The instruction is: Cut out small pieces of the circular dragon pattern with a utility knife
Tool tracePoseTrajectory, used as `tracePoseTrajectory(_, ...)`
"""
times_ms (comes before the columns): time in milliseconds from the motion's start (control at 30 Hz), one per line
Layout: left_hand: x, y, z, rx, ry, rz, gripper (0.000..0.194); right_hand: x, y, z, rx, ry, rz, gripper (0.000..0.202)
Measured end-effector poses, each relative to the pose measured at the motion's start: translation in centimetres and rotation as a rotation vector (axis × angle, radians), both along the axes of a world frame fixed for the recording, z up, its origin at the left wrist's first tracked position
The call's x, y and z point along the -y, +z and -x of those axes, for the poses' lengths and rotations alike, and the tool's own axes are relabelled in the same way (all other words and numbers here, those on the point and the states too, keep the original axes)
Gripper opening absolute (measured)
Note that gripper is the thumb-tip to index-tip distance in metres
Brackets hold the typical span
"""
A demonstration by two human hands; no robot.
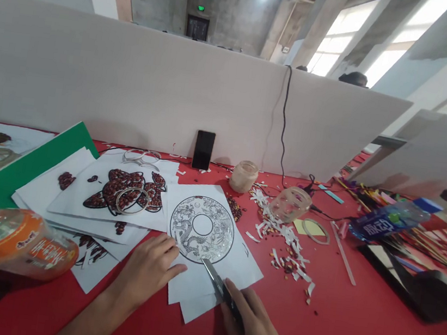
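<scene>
A white sheet point(229, 278) printed with a round black-line dragon pattern point(187, 223) lies in front of me. My right hand point(250, 322) grips a utility knife point(218, 285) with a silver front and dark handle; its tip rests at or just above the circle's lower edge. My left hand point(153, 262) lies at the sheet's left edge, fingers bent, thumb stretched apart, nothing visible in it. Beside it, stacked papers point(73, 208) carry shapes filled with dark red beans point(121, 192), with a clear ring point(132, 201) on top.
At the left are an orange-labelled jar point(20, 242) and a green board point(74, 142). Beyond the sheet stand a phone point(203, 150) and a glass jar point(244, 176). Right: a tipped jar point(290, 205), paper strips point(281, 227), a bottle point(393, 217), a tape ring point(316, 232).
</scene>
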State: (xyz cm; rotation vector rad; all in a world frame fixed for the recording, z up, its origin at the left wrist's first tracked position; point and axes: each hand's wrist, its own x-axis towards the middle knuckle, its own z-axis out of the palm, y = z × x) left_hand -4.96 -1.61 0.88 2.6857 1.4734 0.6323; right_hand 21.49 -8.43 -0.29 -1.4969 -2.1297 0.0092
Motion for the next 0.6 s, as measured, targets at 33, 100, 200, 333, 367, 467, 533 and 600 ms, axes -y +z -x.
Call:
tracePoseTrajectory(33,0.0,0.1,0.0,0.006,0.000,0.005,0.020,-0.1,0.2,-0.2,-0.025,0.003,0.021,0.036)
tracePoseTrajectory(100,0.0,0.3,0.1,0.021,-0.004,0.009,0.020,-0.4,0.7,-0.8,-0.056,0.004,0.054,0.035)
tracePoseTrajectory(200,0.0,0.2,0.3,0.041,-0.013,0.009,0.018,-0.9,1.8,-2.7,-0.051,-0.046,0.063,0.033)
tracePoseTrajectory(333,0.2,-0.4,0.1,0.051,0.012,-0.007,0.017,-2.2,3.2,-5.7,-0.049,-0.133,0.073,0.032)
tracePoseTrajectory(367,0.2,-0.6,-0.1,0.048,0.025,-0.016,0.017,-2.7,3.3,-6.1,-0.045,-0.147,0.083,0.032)
tracePoseTrajectory(467,0.2,-1.1,-0.7,0.029,0.066,-0.052,0.016,-4.5,3.0,-6.4,0.021,-0.225,0.103,0.033)
tracePoseTrajectory(533,0.2,-1.2,-1.2,0.017,0.085,-0.078,0.016,-5.6,2.5,-6.0,0.120,-0.297,0.102,0.032)
tracePoseTrajectory(600,0.0,-1.3,-1.4,0.022,0.093,-0.093,0.014,-6.3,2.1,-5.4,0.245,-0.342,0.078,0.030)
